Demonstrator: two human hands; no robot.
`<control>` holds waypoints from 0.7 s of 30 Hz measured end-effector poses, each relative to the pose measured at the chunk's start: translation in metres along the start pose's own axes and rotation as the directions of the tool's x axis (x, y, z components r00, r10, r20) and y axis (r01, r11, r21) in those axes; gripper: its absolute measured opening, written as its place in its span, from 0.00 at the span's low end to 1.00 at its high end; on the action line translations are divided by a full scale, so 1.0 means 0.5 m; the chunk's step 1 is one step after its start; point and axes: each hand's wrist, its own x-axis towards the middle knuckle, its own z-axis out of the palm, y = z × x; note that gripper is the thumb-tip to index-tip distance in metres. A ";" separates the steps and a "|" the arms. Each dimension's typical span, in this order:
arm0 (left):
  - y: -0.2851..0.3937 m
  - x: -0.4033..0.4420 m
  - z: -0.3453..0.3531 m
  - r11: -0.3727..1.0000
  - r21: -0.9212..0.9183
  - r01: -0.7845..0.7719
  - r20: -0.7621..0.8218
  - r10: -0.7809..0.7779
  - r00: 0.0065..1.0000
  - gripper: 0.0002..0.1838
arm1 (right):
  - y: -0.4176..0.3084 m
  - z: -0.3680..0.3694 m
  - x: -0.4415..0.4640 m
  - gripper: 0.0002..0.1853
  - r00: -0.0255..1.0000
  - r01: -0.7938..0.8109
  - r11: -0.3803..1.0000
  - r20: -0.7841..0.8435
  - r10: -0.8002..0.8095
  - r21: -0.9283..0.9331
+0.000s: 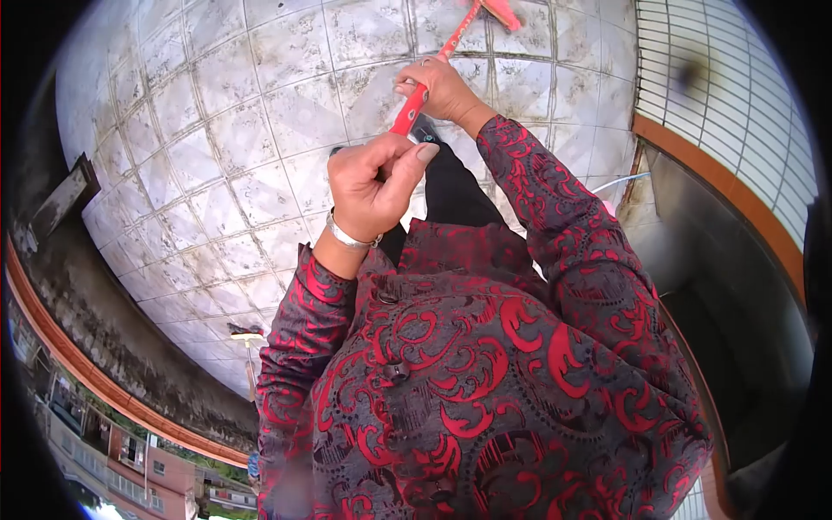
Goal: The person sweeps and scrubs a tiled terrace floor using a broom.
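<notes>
A broom with a red patterned handle (410, 113) slants from my hands up to the top edge. Its pink head (501, 12) is on the tiled floor there, partly cut off by the frame. My left hand (371, 182), with a silver bracelet at the wrist, is closed around the handle's upper end. Further down the handle, my right hand (440, 89) is wrapped round it, with a ring on one finger. Below the handle a dark shoe (423, 132) shows.
Stained pale tiles (260, 130) cover the floor. A low wall with an orange edge (130, 399) curves along the left. A second broom-like tool (246, 335) lies near my left sleeve. White wall tiles (728, 78) and a dark basin-like recess (737, 329) are on the right.
</notes>
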 end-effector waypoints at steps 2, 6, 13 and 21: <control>0.018 0.009 -0.026 0.997 -0.035 -0.065 -0.091 0.061 0.994 0.07 | -0.012 0.014 0.022 0.06 0.999 0.028 1.000 -0.019 -0.028 0.005; 0.073 -0.044 -0.088 0.998 0.015 -0.056 -0.198 0.058 0.978 0.09 | -0.110 0.073 0.089 0.07 0.988 0.147 0.982 -0.061 -0.140 0.121; 0.097 -0.050 -0.063 0.988 0.002 -0.154 -0.244 0.150 0.958 0.08 | -0.141 0.046 0.103 0.08 0.982 0.164 0.972 0.071 -0.177 0.166; 0.083 -0.013 0.000 0.998 -0.066 0.010 0.125 -0.002 0.992 0.07 | -0.094 -0.026 -0.123 0.07 0.976 -0.205 0.977 -0.064 0.208 0.056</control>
